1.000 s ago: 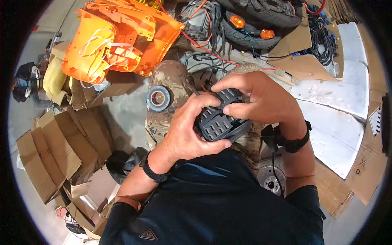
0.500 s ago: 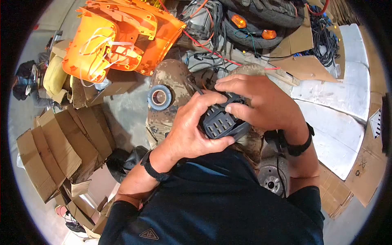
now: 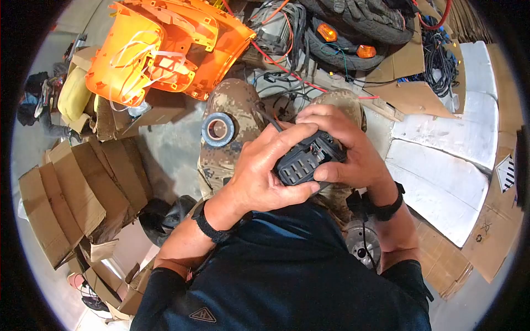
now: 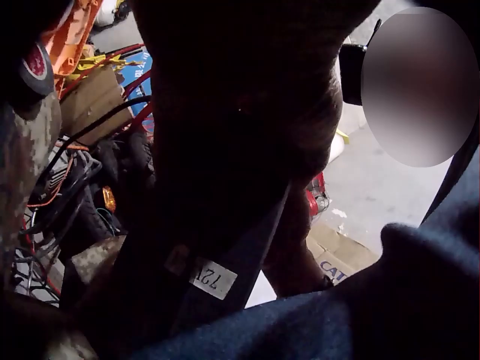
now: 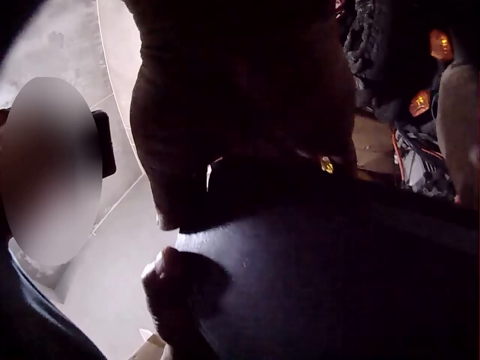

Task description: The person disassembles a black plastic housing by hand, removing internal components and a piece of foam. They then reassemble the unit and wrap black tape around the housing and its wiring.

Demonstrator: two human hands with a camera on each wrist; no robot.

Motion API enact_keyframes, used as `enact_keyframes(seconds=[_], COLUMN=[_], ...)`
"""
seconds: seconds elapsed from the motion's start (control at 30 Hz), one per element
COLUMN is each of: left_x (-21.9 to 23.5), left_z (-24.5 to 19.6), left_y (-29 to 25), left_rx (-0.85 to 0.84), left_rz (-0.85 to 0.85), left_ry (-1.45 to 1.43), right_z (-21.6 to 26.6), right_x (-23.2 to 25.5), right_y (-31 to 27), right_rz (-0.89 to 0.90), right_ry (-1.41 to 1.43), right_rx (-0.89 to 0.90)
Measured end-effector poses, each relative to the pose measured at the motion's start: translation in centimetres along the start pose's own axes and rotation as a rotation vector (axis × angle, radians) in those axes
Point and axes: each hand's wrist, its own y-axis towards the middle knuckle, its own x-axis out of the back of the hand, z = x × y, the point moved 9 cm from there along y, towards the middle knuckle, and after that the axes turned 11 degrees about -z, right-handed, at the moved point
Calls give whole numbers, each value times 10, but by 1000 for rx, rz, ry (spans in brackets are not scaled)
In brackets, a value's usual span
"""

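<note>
The person is sitting over a cluttered floor, and the biggest thing in sight is the orange plastic body panel (image 3: 160,49), lying up and to the left, well apart from the hands. Flattened cardboard (image 3: 66,193) is piling at the left, white foam slabs (image 3: 441,165) are lying at the right, and a tangle of wires (image 3: 287,83) and a tyre (image 3: 359,27) are filling the ground ahead of the knees.

On the camouflage trouser leg (image 3: 232,121) a roll of grey tape (image 3: 218,129) is resting, just beside the left hand.

Now the centre: the black slotted housing (image 3: 306,160) is sitting between both hands, above the lap. Its long axis is running from lower left to upper right, slotted face turned up toward the head camera. The left hand (image 3: 259,176) is curling round its near left end, thumb underneath. The right hand (image 3: 345,149) is wrapping over the far right end, fingers clamping the top edge. Both are equally close, each gripping its own end.

A dark cable (image 3: 268,118) is rising from the housing toward the wires. Both wrist views are too dark to add anything.
</note>
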Motion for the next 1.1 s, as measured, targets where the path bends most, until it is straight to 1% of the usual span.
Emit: enact_keyframes(seconds=[0.07, 0.17, 0.27, 0.3, 0.4, 0.43, 0.5, 0.53, 0.63, 0.67, 0.77, 0.8, 0.9, 0.93, 1.03, 1.1], left_x=[-3, -3, -4, -3, -3, -2, 1, 4, 17, 21, 34, 38, 44, 45, 41, 41], left_z=[-2, -4, -5, -2, 3, 7, 16, 17, 20, 23, 41, 43, 44, 45, 38, 42], left_y=[0, 0, -1, 0, 3, 4, 2, 1, -5, -6, -11, -11, -11, -12, -9, -10], left_rx=[2, -65, -59, -19, 114, 150, 121, 141, 123, 141, 264, 280, 275, 265, 296, 305], left_rz=[22, 7, 71, 62, 66, 63, 4, -14, -46, -86, -143, -166, -211, -201, -173, -173], left_ry=[11, 7, 55, 60, 62, 64, 13, -2, 12, -82, -241, -267, -331, -334, -391, -396], right_z=[-2, -2, -6, -9, -28, -28, -27, -28, -23, -20, -30, -34, -32, -34, -25, -28], right_x=[-1, 1, 1, 1, -6, -7, -8, -10, -14, -11, -12, -13, -16, -16, -14, -17], right_y=[-2, -2, -1, -1, -7, -5, 2, 3, 3, 0, -16, -21, -25, -28, -31, -33], right_rz=[-44, -89, -127, -143, -126, -118, -116, -112, -165, -150, -129, -126, 2, -40, -67, -104], right_ry=[14, 18, 47, 59, 161, 158, 155, 170, 452, 385, 345, 247, -71, 30, -118, -47], right_rx=[12, 6, -49, -75, -292, -300, -316, -290, -252, -249, -359, -342, -340, -374, -325, -321])
